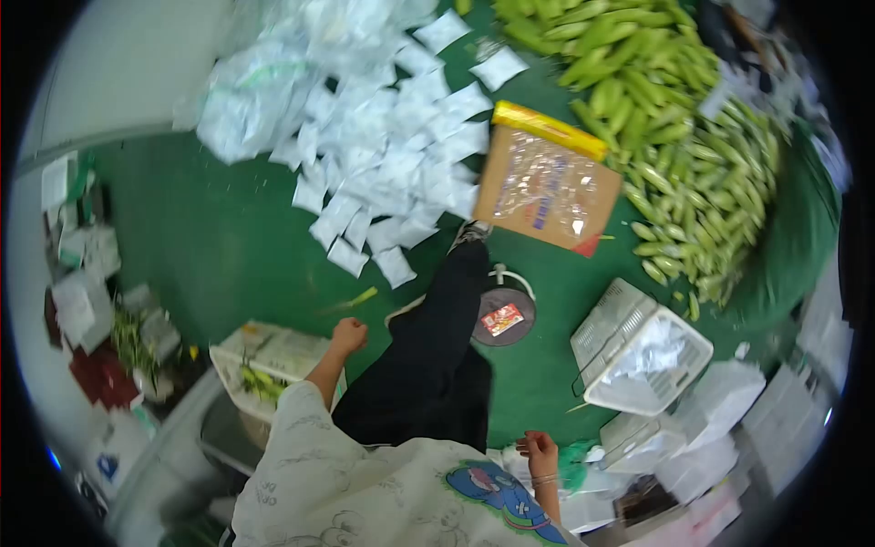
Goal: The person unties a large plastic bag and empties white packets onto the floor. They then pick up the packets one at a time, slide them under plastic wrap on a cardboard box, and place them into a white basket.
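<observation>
My left hand (pixel 349 335) hangs beside my left thigh, its fingers curled in with nothing visible in them. Just beyond it, and apart from it, a yellow-green leafy strip (pixel 363 296) shows above the green floor, slightly blurred. My right hand (pixel 540 453) is low at my right side, fingers loosely bent and a little apart, holding nothing. Closest to that hand are a green plastic bag (pixel 574 463) and some white bags. In front of my legs stands a small round stool (pixel 492 340) bearing a red packet (pixel 502 319).
Ahead, many white pillow-shaped packets (pixel 383 155) lie heaped beside clear plastic bags (pixel 255 105). A cardboard box (pixel 510 187) sits between them and a large pile of green corn ears (pixel 638 91). White crates stand right (pixel 606 333) and left (pixel 292 339).
</observation>
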Demonstrator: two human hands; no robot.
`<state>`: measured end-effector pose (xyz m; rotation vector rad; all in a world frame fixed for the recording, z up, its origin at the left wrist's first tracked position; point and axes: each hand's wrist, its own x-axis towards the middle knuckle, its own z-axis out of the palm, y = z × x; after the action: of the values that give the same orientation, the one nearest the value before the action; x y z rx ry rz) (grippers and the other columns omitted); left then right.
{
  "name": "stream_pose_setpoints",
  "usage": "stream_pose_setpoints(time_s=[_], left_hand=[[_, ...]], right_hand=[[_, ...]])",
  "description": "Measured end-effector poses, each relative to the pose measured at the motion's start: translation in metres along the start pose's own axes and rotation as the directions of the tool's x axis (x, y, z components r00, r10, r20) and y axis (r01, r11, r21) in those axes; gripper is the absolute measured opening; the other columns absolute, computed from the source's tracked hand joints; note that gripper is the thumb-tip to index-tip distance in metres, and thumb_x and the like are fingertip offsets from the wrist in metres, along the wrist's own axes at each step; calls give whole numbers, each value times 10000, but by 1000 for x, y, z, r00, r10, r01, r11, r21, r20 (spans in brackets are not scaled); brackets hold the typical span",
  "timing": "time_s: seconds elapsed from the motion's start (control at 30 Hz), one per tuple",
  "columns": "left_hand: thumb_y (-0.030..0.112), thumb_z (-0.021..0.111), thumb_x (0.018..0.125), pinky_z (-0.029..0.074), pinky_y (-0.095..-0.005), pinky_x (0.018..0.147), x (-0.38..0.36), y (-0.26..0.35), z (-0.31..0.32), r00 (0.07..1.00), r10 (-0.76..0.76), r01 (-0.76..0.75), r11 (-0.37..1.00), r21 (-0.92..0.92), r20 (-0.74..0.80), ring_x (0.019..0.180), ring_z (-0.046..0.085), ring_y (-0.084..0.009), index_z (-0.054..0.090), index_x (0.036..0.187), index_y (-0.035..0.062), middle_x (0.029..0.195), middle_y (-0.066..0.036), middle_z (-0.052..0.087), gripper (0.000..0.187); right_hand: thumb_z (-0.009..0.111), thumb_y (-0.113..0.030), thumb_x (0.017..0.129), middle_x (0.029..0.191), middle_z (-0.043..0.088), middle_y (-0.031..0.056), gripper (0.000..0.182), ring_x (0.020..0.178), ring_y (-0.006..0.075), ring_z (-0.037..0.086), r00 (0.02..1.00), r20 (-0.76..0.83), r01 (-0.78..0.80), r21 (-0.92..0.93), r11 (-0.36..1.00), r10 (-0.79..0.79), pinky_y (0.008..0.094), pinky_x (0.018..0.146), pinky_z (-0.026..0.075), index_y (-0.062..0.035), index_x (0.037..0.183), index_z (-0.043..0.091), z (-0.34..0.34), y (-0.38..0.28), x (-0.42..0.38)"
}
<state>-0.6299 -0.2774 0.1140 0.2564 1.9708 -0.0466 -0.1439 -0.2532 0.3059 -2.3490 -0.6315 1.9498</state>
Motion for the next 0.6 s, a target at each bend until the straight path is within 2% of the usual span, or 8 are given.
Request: stream_pose_setpoints(time_s=[0.13,0.2,0.23,0.3,0.37,0.43,0.5,0.6], left_hand=[[228,595,782,540,-359,622,27,-5,54,976,-178,174,984,39,126,593,670,-249,661,833,-4,637,-135,664,246],[286,634,785,532,-386,747,51,-14,80,963,-229,205,966,160,145,783,682,-309,622,985,-23,826,-186,687,368],[286,634,785,532,-386,747,70,-18,96,954,-259,235,959,160,150,783,682,-309,622,985,-23,826,-186,687,368],[408,695,756,481,-417,885,138,-23,119,974,-187,210,959,191,-129,1022,607,-385,498,1174,-58,1099,-272,612,657],[459,713,758,415,-437,980,214,-36,152,960,-215,239,963,121,-181,1160,509,-415,350,1301,-100,1223,-335,507,860],[585,725,680,404,-449,987,282,-52,194,927,-210,289,928,236,-310,1203,465,-440,346,1274,-123,1285,-356,445,1000],[619,727,660,395,-451,998,344,-76,224,911,-172,261,944,202,-374,1178,483,-422,324,1288,-138,1262,-325,474,1063],[577,707,681,397,-457,997,402,-87,267,929,-253,284,955,82,-269,1178,488,-409,329,1304,-124,1268,-306,481,1012]], right_hand=[[552,-116,926,799,655,83,151,700,144,635,994,113,9,-44,999,-4,258,638,520,3,1014,581,-17,-90,92],[546,-139,941,804,655,88,166,707,140,633,995,91,39,-102,994,-29,259,658,523,3,1019,583,-14,-134,144],[541,-150,948,805,655,91,177,712,140,632,994,88,79,-137,987,-68,260,668,524,5,1023,583,-11,-152,170],[537,-170,954,816,653,94,203,713,143,629,983,122,153,-135,979,-137,263,674,525,12,1032,580,-3,-170,223],[541,-152,949,835,643,87,189,751,140,626,982,160,126,-144,982,-102,260,705,522,15,1032,574,1,-170,275],[548,-133,943,835,640,85,174,762,139,623,982,157,132,-200,971,-102,256,715,517,16,1032,572,-1,-157,323],[529,-134,947,823,637,80,178,767,141,628,978,153,182,-326,928,-139,260,709,518,24,1018,572,-2,-150,368],[519,-69,929,811,655,95,142,777,153,649,921,275,371,-405,836,-275,262,712,510,37,1002,579,-5,-163,433]])
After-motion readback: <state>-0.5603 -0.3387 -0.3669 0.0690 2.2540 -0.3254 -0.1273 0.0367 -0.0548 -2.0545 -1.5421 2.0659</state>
